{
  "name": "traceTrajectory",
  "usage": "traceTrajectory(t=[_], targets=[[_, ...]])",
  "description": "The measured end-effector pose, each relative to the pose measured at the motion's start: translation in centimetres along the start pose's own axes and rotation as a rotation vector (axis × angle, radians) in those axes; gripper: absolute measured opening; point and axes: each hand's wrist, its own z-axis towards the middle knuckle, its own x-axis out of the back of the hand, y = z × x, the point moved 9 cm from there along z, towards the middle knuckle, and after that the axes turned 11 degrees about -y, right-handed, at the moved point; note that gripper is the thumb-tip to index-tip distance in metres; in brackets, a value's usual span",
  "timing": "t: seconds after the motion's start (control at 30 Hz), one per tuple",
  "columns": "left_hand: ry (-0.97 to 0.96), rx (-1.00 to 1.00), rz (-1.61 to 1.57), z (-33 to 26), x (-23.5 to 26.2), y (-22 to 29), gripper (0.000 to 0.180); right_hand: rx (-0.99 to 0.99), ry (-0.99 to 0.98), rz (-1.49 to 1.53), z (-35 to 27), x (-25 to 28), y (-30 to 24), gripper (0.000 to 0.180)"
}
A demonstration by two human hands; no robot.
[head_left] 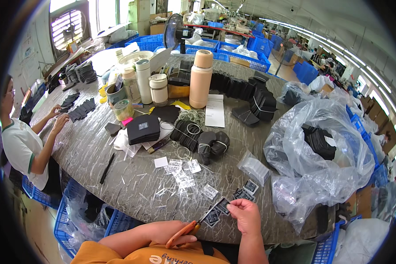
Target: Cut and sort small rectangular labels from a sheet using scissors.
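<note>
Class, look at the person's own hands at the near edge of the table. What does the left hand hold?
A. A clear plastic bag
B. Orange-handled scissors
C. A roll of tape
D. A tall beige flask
B: the left hand grips orange-handled scissors, blades pointing at the strip of black labels pinched by the right hand.
</note>
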Motion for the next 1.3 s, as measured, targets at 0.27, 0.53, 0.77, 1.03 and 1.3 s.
traceTrajectory(t=[0.27,0.53,0.77,1.03,1.3], targets=[[0.016,-0.018,0.008,-0.1,0.1,0.6,0.047,-0.042,-0.030,-0.020,0.0,-0.3,0.2,0.014],[-0.007,-0.007,-0.009,-0.1,-0.1,0.3,0.047,-0.055,-0.047,-0.014,0.1,-0.3,0.3,0.014],[-0.022,-0.021,-0.025,0.4,-0.5,-0.7,0.042,-0.072,-0.059,0.019,0.1,-0.3,0.6,0.014],[-0.001,-0.034,-0.055,0.2,-0.4,-0.3,0.037,-0.079,-0.070,0.026,0.3,-0.2,0.5,0.014],[0.014,-0.062,-0.137,0.0,-0.5,0.0,0.035,-0.103,-0.071,0.021,0.4,-0.2,0.5,0.014]])
